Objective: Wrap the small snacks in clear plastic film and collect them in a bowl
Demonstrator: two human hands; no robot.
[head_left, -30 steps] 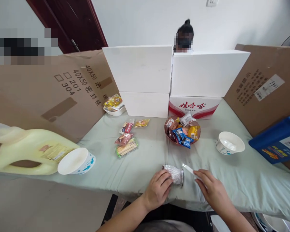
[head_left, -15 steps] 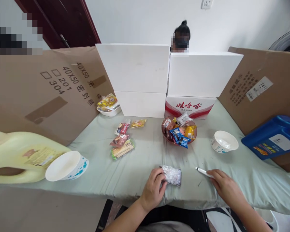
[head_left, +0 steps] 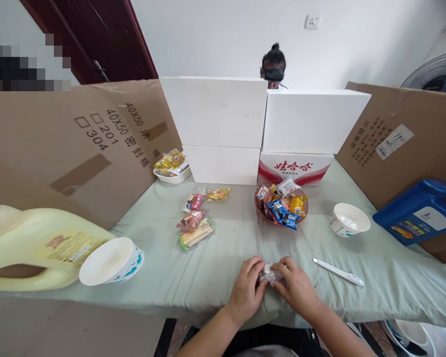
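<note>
At the near edge of the table, a small crinkled packet in clear, shiny wrap (head_left: 270, 273) lies between my two hands. My left hand (head_left: 247, 287) has its fingers closed on the packet's left end. The right end is pinched by my right hand (head_left: 297, 290), with the thumb at the front. Fingers cover much of the wrapper, so its contents cannot be made out. To the right of my right hand, a slim white pen-like tool (head_left: 338, 272) lies on the cloth, touched by neither hand.
Beyond my hands stands a bowl of wrapped snacks (head_left: 281, 204). Several snack packets (head_left: 196, 234) lie left of it. A paper bowl (head_left: 349, 220) and blue bottle (head_left: 418, 213) are right; another paper bowl (head_left: 111, 262) and yellow jug (head_left: 59, 248) are left. White boxes (head_left: 213, 111) screen a person (head_left: 273, 64).
My right hand has let go of the white tool and moved left onto the packet's right end. My left hand stays on the packet. The view has shifted slightly.
</note>
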